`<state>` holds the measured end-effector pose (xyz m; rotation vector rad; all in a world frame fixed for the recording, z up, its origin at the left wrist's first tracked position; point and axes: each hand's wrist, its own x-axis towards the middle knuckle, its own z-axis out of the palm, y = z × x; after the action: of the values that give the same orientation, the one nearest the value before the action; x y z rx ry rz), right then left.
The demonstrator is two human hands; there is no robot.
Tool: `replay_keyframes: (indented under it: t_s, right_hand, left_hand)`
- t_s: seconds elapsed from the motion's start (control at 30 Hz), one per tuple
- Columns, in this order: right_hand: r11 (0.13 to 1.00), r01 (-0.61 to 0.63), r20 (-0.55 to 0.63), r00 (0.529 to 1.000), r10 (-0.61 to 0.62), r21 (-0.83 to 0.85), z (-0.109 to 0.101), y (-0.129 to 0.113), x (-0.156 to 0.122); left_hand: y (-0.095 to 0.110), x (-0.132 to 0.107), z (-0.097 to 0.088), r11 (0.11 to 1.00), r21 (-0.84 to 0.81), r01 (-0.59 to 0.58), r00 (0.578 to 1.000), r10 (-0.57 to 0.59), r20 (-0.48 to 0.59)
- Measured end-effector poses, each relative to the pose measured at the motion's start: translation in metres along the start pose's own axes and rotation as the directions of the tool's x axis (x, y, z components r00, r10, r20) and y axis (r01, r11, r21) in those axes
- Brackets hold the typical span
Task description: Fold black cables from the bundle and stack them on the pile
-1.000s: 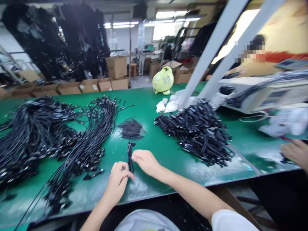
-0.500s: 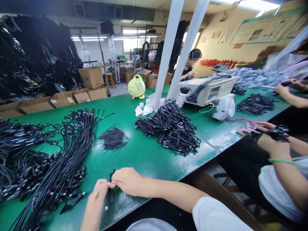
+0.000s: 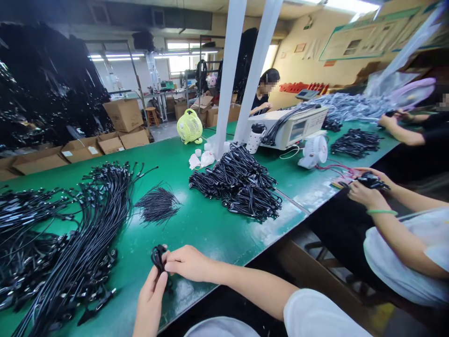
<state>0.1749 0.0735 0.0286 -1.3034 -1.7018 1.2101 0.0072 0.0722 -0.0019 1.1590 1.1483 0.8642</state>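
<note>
Near the front edge of the bench, a black cable point(image 3: 158, 255) is folded into a small looped bundle. My left hand point(image 3: 151, 291) grips it from below, fingers and thumb closed around it. From the right, my right hand point(image 3: 187, 263) pinches the same bundle; its fingertips are partly hidden, and I cannot see whether a tie is among them. Beyond my hands lies a small heap of short, thin black ties point(image 3: 157, 205). A pile of looped black cables point(image 3: 238, 185) sits further to the right. On the left stretch long, unfolded black cables point(image 3: 100, 224) with connectors at their ends.
A green bench point(image 3: 196, 224) carries everything. Two white posts point(image 3: 229, 75) rise behind the cable pile, near a yellow-green fan point(image 3: 190, 126), a test instrument point(image 3: 298, 126) and a small white fan point(image 3: 315, 152). At right, a co-worker's hands point(image 3: 368, 187) handle black parts.
The view has swung slightly to the right. My left hand has turned, so the cable loop now stands up visibly above its fingers. My right hand stays at the bundle.
</note>
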Motion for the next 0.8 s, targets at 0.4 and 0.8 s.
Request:
replay_keyframes:
  t_s: [0.4,0.8]
  right_hand:
    - [0.951,0.177,-0.272,0.93,-0.246,-0.253,-0.004,-0.013,-0.012]
    - [0.983,-0.121,-0.311,0.937,0.16,0.14,-0.025,0.011,-0.009]
  left_hand:
    - [0.019,0.01,-0.008,0.969,-0.244,-0.033,0.98,-0.016,-0.196]
    - [0.051,-0.017,0.011,0.875,0.388,-0.289,0.932,0.164,0.324]
